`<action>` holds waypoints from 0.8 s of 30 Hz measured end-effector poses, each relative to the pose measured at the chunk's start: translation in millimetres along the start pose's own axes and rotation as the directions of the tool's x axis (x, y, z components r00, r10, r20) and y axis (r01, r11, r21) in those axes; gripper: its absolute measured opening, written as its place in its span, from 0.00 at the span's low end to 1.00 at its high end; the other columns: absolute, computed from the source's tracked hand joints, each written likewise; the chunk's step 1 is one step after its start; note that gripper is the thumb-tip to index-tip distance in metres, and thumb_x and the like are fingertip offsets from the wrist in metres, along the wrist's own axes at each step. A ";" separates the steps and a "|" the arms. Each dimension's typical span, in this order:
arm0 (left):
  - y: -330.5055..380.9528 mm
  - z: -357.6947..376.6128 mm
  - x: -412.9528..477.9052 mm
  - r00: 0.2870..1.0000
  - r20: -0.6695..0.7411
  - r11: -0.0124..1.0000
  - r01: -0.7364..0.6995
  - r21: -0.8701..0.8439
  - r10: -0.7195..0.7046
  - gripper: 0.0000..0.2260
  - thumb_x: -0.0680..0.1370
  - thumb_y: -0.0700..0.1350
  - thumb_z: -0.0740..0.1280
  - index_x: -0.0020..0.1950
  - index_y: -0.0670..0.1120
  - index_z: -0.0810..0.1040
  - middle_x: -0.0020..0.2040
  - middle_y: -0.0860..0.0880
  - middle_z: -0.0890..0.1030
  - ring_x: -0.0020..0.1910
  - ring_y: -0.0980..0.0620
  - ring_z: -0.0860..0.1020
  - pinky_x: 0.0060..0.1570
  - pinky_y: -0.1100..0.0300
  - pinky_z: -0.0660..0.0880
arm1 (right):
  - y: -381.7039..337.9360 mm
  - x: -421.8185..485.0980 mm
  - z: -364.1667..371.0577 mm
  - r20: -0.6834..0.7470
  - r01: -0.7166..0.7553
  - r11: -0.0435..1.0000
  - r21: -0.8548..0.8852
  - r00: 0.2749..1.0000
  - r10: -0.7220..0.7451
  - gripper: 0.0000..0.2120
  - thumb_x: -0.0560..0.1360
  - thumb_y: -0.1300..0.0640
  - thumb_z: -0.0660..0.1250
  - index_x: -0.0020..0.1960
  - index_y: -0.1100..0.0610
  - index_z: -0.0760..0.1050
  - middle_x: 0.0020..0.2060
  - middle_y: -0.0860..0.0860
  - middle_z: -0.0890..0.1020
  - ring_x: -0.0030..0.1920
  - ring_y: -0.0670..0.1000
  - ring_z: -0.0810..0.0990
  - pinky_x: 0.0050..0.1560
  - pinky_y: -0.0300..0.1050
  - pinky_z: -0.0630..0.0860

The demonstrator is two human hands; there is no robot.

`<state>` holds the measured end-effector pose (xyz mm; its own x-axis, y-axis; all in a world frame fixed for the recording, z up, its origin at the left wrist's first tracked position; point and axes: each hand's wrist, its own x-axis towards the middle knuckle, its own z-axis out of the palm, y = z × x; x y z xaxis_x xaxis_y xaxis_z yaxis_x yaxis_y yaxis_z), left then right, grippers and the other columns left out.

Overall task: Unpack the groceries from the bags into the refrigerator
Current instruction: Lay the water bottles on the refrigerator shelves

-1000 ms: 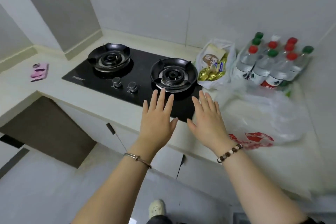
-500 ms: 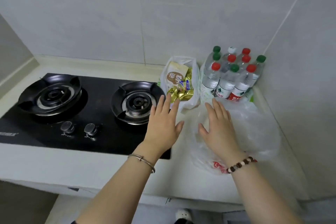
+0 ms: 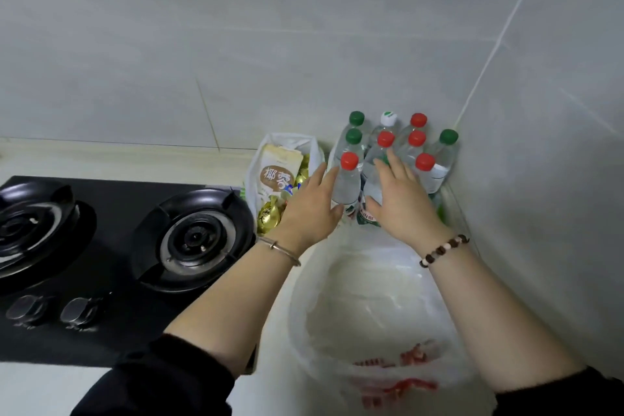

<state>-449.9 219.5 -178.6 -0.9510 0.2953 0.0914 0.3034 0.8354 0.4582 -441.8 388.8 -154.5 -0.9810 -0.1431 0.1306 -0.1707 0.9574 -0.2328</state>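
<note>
Several clear water bottles [image 3: 435,162] with red, green and white caps stand bunched in the counter's back right corner. My left hand [image 3: 310,204] reaches with straight fingers to the left side of the front red-capped bottle [image 3: 347,179], thumb under it. My right hand [image 3: 398,203] lies with spread fingers against the bottles in the middle of the bunch. Neither hand has its fingers curled round a bottle. A white plastic bag of snacks [image 3: 280,176] with a beige packet and gold wrappers stands left of the bottles.
A flat, crumpled white plastic bag with red print [image 3: 374,307] lies on the counter [image 3: 273,382] under my right forearm. A black two-burner gas hob [image 3: 111,246] with two knobs fills the left. Tiled walls close the back and right side.
The view has moved closer to the corner. Both hands have advanced from above the counter and the flat bag to the bottles, and now touch them.
</note>
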 end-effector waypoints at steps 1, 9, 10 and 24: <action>0.7 0.9 10.8 1.000 -0.001 1.000 0.009 -0.013 -0.009 0.33 0.77 0.47 0.64 0.77 0.47 0.51 0.78 0.44 0.52 0.74 0.43 0.57 0.69 0.49 0.62 | 4.4 9.5 -1.1 0.011 0.010 1.000 -0.020 1.000 -0.010 0.33 0.77 0.49 0.61 0.77 0.57 0.50 0.77 0.56 0.46 0.76 0.57 0.47 0.74 0.54 0.53; 2.2 -3.7 72.8 0.996 0.089 0.995 -0.033 0.099 0.024 0.32 0.76 0.45 0.66 0.77 0.48 0.54 0.69 0.46 0.68 0.60 0.42 0.73 0.55 0.53 0.72 | 22.8 56.4 13.2 0.063 0.020 1.000 -0.014 0.998 -0.019 0.22 0.77 0.60 0.61 0.70 0.59 0.63 0.66 0.56 0.66 0.64 0.58 0.69 0.55 0.48 0.71; 2.7 -3.9 76.4 0.994 0.108 0.993 -0.034 0.114 0.021 0.30 0.76 0.45 0.66 0.76 0.48 0.57 0.66 0.45 0.71 0.58 0.42 0.74 0.52 0.53 0.73 | 24.3 57.5 13.1 0.048 0.018 1.000 0.009 0.999 -0.019 0.19 0.76 0.62 0.61 0.67 0.59 0.66 0.62 0.56 0.69 0.57 0.57 0.74 0.48 0.47 0.71; 10.1 -5.8 81.6 0.990 0.137 0.995 -0.031 0.090 0.019 0.11 0.70 0.45 0.69 0.50 0.46 0.73 0.42 0.49 0.76 0.41 0.47 0.74 0.38 0.58 0.69 | 33.0 63.5 6.2 0.172 0.019 0.996 0.082 0.985 -0.033 0.14 0.76 0.63 0.62 0.61 0.59 0.66 0.57 0.57 0.71 0.50 0.60 0.76 0.49 0.52 0.74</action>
<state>-524.8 249.4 -161.5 -0.9281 0.3717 -0.0215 0.3373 0.8639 0.3742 -510.3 409.8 -159.8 -0.9761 -0.2153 -0.0294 -0.1960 0.9307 -0.3088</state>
